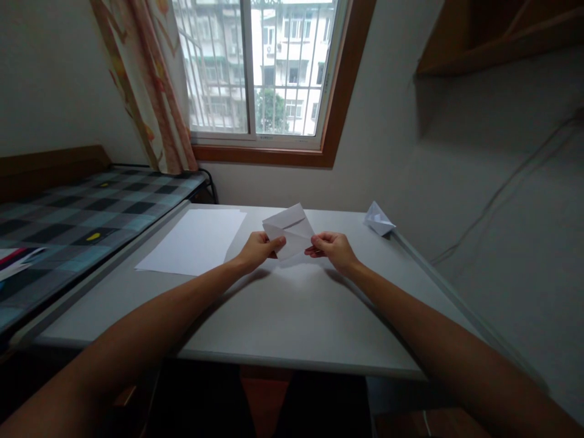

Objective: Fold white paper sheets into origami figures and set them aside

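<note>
A folded sheet of white paper (292, 231) is held up above the table between my two hands, tilted, with a crease and a flap edge across its upper part. My left hand (259, 249) pinches its left side, thumb on the front face and fingers behind. On the opposite side, my right hand (334, 248) grips the right corner between thumb and fingers. The fingertips behind the paper are partly hidden.
White sheets (196, 240) lie on the white table (301, 322) at the left. A folded paper boat (378, 220) stands at the far right corner. A bed with a checked cover (114, 201) adjoins the left edge; a wall and window (255, 73) are behind.
</note>
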A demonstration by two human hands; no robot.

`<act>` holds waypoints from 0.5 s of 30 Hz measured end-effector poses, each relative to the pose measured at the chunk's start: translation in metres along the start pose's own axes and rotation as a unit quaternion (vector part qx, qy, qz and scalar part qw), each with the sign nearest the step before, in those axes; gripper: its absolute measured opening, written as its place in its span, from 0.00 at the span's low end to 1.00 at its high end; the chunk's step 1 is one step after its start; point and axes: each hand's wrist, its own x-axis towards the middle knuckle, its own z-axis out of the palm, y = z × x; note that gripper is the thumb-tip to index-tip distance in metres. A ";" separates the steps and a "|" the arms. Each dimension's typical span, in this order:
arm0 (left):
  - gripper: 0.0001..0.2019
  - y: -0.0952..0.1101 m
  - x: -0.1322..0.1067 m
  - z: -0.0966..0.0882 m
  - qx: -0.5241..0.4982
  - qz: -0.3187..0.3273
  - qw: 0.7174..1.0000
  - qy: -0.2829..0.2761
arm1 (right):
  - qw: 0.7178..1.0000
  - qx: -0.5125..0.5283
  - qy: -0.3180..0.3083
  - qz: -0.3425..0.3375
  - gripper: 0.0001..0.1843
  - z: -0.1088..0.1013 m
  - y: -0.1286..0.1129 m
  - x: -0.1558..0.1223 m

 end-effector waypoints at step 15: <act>0.14 -0.008 -0.005 -0.001 0.108 -0.039 0.990 -0.084 | 1.000 -0.012 -0.007 -0.025 0.19 -0.005 -0.004 -0.001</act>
